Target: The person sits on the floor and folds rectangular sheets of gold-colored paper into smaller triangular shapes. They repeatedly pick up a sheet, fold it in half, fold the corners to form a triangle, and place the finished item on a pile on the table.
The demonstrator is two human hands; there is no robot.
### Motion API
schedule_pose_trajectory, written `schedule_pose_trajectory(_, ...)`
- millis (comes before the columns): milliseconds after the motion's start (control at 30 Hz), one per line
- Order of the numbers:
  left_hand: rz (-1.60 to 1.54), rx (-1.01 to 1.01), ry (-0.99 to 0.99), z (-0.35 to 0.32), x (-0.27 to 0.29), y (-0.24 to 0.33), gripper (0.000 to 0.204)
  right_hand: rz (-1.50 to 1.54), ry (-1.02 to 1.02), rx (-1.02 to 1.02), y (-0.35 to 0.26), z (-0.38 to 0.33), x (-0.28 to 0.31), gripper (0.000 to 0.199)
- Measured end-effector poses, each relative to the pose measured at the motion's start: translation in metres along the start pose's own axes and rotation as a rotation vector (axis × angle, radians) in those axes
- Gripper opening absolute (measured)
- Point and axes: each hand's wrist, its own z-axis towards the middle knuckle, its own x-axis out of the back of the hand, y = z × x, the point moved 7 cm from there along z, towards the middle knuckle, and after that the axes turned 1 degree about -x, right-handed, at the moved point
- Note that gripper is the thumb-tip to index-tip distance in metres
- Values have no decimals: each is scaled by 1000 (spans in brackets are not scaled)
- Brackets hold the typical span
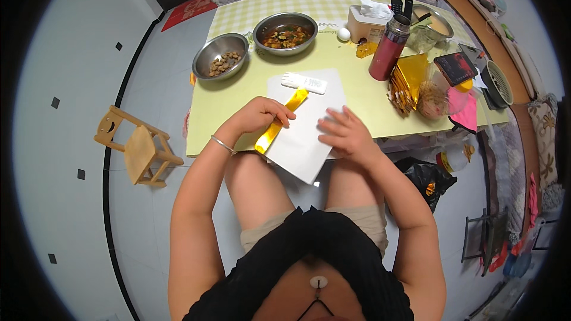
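Observation:
A shiny gold foil strip [270, 136] lies slantwise over a white board [309, 142], which juts past the table's front edge above my lap. Bent fingers of my left hand [262, 114] press on the middle of the strip, with the thumb side hidden. My right hand [351, 134] is over the board's right side, slightly blurred, its fingers spread and nothing in them. At the board's far end, beyond both hands, is a flat white piece [304, 82] with grey marks, near the strip's upper tip.
Two steel bowls, one with nuts [220, 56] and one with food in liquid [285, 34], stand far left. On the right are a red flask [390, 47], a tissue box [364, 24], gold foil sheets [411, 77] and a phone [455, 69]. A wooden chair [141, 148] stands left.

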Motion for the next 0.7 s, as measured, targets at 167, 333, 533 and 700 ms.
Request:
schedule_pose_trajectory(167,549,-196,158,1,-15,19,22,-282,-131,-90,-35,-2,-5,14)
schedule_pose_trajectory(333,807,-313,164,-26,-88,66,51,-204,-126,-208,-38,3,-12,5)
schedule_pose_trajectory(533,784,-228,257,-45,-80,35,10,90,-162,-231,-33,26,7,12)
schedule_pose_trajectory(700,726,-91,221,-42,-65,21,10,135,-308,-252,3,22,-5,16)
